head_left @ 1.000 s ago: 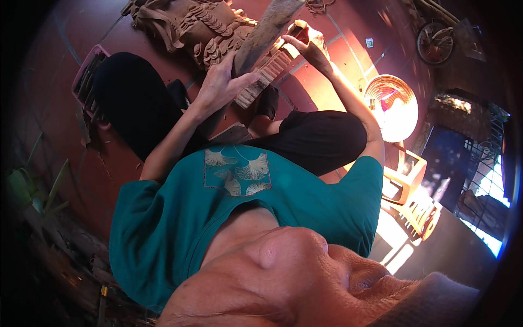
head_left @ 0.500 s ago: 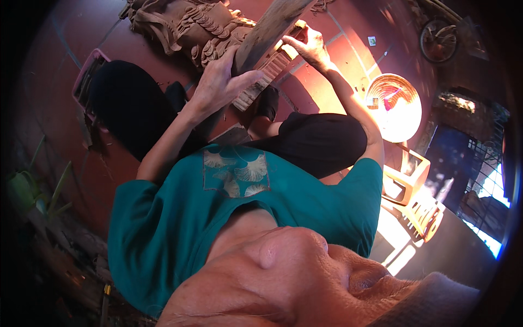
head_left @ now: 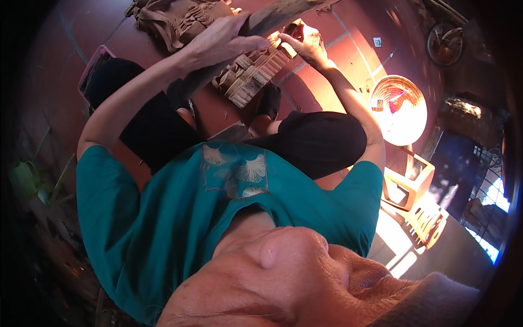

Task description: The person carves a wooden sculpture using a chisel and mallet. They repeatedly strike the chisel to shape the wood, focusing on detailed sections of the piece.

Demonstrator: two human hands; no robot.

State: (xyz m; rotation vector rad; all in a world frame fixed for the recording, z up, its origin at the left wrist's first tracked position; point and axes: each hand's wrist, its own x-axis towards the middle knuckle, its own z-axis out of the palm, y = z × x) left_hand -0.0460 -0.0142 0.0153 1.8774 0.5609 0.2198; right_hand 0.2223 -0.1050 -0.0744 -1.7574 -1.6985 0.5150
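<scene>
A long, weathered grey-brown wooden beam slants across the top of the view. My left hand is closed round it, thumb stretched along its side; the other fingertips are partly hidden. Below the beam lies a carved, ridged wooden block in pale brown, on the floor between my feet. My right hand grips the block's far right end with thumb and fingers bent, close to the beam. What lies under those fingers is partly hidden.
A larger carved brown wooden piece lies beyond my left hand. Red floor tiles surround the work. To the right are a sunlit round woven basket, a small wooden stool and a wheel. Green leaves show at far left.
My left hand has moved away from my body with the beam, its elbow swinging out to the left. More of the carved block now shows. My right hand has stayed nearly in place.
</scene>
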